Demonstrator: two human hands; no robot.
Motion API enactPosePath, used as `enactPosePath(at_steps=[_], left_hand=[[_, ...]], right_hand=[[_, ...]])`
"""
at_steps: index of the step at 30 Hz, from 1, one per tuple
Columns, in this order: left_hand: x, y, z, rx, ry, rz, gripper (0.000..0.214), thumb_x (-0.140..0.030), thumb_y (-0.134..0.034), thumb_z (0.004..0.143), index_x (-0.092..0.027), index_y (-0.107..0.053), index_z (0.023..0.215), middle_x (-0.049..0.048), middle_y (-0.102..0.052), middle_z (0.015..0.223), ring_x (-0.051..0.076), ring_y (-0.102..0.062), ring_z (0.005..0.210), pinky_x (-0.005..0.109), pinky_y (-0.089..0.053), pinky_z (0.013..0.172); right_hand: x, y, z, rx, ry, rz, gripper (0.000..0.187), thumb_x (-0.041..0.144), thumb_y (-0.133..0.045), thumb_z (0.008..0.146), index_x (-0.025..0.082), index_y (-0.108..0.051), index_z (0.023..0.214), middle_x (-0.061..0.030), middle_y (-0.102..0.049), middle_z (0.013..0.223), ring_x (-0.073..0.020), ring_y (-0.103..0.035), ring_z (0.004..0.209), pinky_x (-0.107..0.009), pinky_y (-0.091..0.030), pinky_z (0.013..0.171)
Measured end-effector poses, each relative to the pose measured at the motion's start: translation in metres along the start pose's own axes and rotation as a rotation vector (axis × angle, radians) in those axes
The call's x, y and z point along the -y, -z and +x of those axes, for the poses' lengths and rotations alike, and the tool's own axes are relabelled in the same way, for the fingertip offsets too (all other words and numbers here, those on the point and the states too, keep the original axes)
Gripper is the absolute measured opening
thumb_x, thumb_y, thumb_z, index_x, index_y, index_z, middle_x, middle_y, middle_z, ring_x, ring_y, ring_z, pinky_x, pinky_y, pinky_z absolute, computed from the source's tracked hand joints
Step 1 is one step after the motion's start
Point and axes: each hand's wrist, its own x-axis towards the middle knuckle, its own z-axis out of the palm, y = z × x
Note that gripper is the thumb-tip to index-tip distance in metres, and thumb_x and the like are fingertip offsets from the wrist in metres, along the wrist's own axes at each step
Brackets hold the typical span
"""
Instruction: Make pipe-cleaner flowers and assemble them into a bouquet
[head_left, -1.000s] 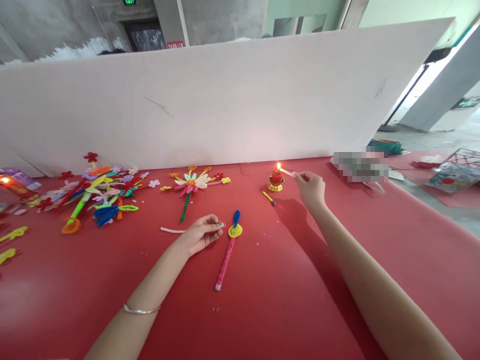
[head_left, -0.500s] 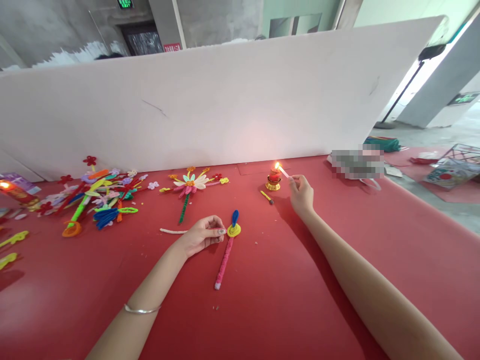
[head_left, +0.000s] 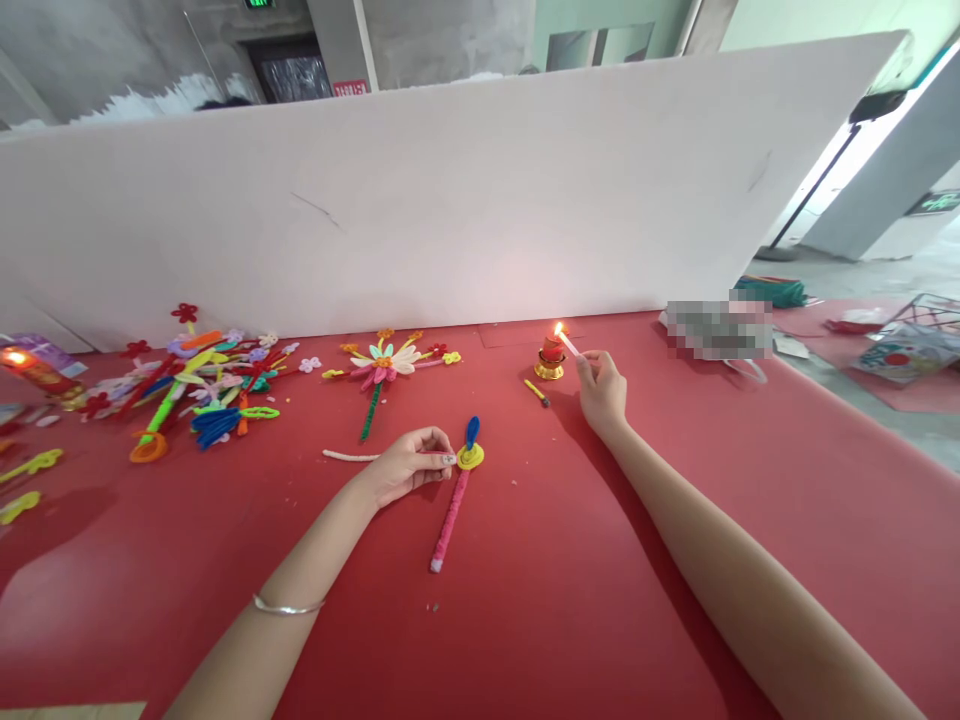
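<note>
My left hand (head_left: 414,466) is closed in a pinch at the left edge of a pipe-cleaner flower (head_left: 470,457). This flower has a yellow coiled centre, one blue loop petal and a pink wrapped stem lying on the red table. A white pipe cleaner (head_left: 346,456) runs out from behind that hand on the left. Thumb and fingers of my right hand (head_left: 603,388) close on a thin pale stick (head_left: 571,345). The stick's tip is at the flame of a red candle (head_left: 553,347) in a gold holder. Beside the candle lies a short yellow stick (head_left: 536,392) with a dark end.
A finished-looking pipe-cleaner flower (head_left: 381,364) with a green stem lies behind my left hand. Further left are a heap of colourful pipe-cleaner pieces (head_left: 217,375) and another lit candle (head_left: 37,377). A white board (head_left: 450,220) stands along the back of the red table (head_left: 562,600).
The view has shifted slightly. Both hands keep their grips, and the pale stick stays at the candle flame. A shadow at the left of the table has changed shape.
</note>
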Motion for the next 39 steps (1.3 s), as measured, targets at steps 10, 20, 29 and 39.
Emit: enactPosePath(at_steps=[10,20,29,39], left_hand=[[0.001,-0.001,0.0,-0.008,-0.005,0.032,0.023,-0.018,-0.074,0.065,-0.015,-0.055,0.078,-0.0015,-0.059,0.07,0.008,-0.058,0.063,0.02,-0.046,0.062],[-0.002,-0.005,-0.001,-0.033,0.006,0.08,0.023,-0.018,-0.073,0.066,-0.015,-0.053,0.077,-0.0012,-0.06,0.069,0.008,-0.059,0.063,0.019,-0.046,0.062],[-0.007,-0.013,-0.004,-0.06,0.013,0.109,0.023,-0.019,-0.073,0.065,-0.015,-0.053,0.074,-0.0027,-0.059,0.064,0.007,-0.057,0.06,0.018,-0.046,0.061],[-0.004,-0.011,-0.002,-0.076,0.008,0.112,0.023,-0.02,-0.073,0.065,-0.015,-0.053,0.075,0.0013,-0.064,0.068,0.009,-0.059,0.063,0.02,-0.045,0.06]], right_hand=[[0.001,-0.001,0.0,0.026,-0.007,-0.005,0.034,0.051,-0.035,0.087,0.022,-0.052,0.089,0.005,-0.045,0.05,-0.0126,-0.039,0.045,-0.024,-0.025,0.05],[0.0,-0.001,0.0,0.028,0.0,-0.017,0.034,0.051,-0.035,0.087,0.022,-0.053,0.09,0.0053,-0.044,0.049,-0.0129,-0.039,0.045,-0.024,-0.026,0.05],[0.002,0.0,-0.001,0.035,-0.004,-0.023,0.034,0.051,-0.035,0.087,0.022,-0.052,0.089,0.0052,-0.044,0.049,-0.0134,-0.04,0.044,-0.024,-0.026,0.049],[0.001,-0.001,0.0,0.03,0.002,-0.041,0.035,0.051,-0.034,0.087,0.022,-0.053,0.089,0.0051,-0.044,0.047,-0.0147,-0.042,0.045,-0.025,-0.027,0.05]])
